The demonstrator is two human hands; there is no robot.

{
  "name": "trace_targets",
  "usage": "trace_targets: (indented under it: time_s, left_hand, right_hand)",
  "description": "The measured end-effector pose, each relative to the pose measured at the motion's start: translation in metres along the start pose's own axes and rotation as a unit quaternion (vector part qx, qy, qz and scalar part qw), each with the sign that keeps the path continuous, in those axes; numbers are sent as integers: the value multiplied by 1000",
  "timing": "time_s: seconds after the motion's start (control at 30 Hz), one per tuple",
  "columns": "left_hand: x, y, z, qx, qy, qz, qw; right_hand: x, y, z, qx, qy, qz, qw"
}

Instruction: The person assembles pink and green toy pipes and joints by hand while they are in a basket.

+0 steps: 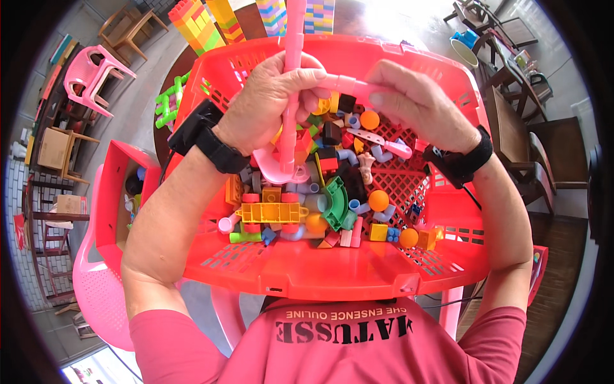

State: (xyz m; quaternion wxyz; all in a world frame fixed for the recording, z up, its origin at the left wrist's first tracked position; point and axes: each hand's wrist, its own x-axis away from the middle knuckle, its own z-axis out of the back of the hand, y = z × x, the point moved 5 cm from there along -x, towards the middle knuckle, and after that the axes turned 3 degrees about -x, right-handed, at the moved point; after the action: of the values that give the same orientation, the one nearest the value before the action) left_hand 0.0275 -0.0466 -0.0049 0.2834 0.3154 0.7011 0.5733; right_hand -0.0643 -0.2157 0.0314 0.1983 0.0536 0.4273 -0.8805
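My left hand (pixel 272 89) is closed around an upright assembly of pink toy pipes (pixel 289 141), its thumb over the joint where a short pink branch (pixel 342 83) points right. The fingers of my right hand (pixel 419 102) pinch the far end of that branch. Both hands are above a red plastic basket (pixel 345 272) of mixed toy pieces. Below the pipe's lower end is a pink curved piece (pixel 272 168); whether they are joined I cannot tell. Nearby lie a yellow wheeled toy base (pixel 272 212), a green curved block (pixel 334 203) and an orange ball (pixel 369 120).
Towers of coloured building blocks (pixel 195 25) stand beyond the basket. Bright green pipe pieces (pixel 169 102) sit at its left. A red box (pixel 121 198) rests on a pink chair (pixel 96 281) by my left arm. Wooden chairs (pixel 521 141) are at the right.
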Motion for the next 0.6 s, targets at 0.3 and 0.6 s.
trace_targets:
  time_s: [0.3,0.6]
  left_hand:
    - [3,10,-7,-23,-30,-13,999]
    - [9,10,-19,-25,-54,-48,997]
  right_hand:
    - [1,-8,-1,-48,45,0,998]
    - [4,-8,-1,-78,93,-27,992]
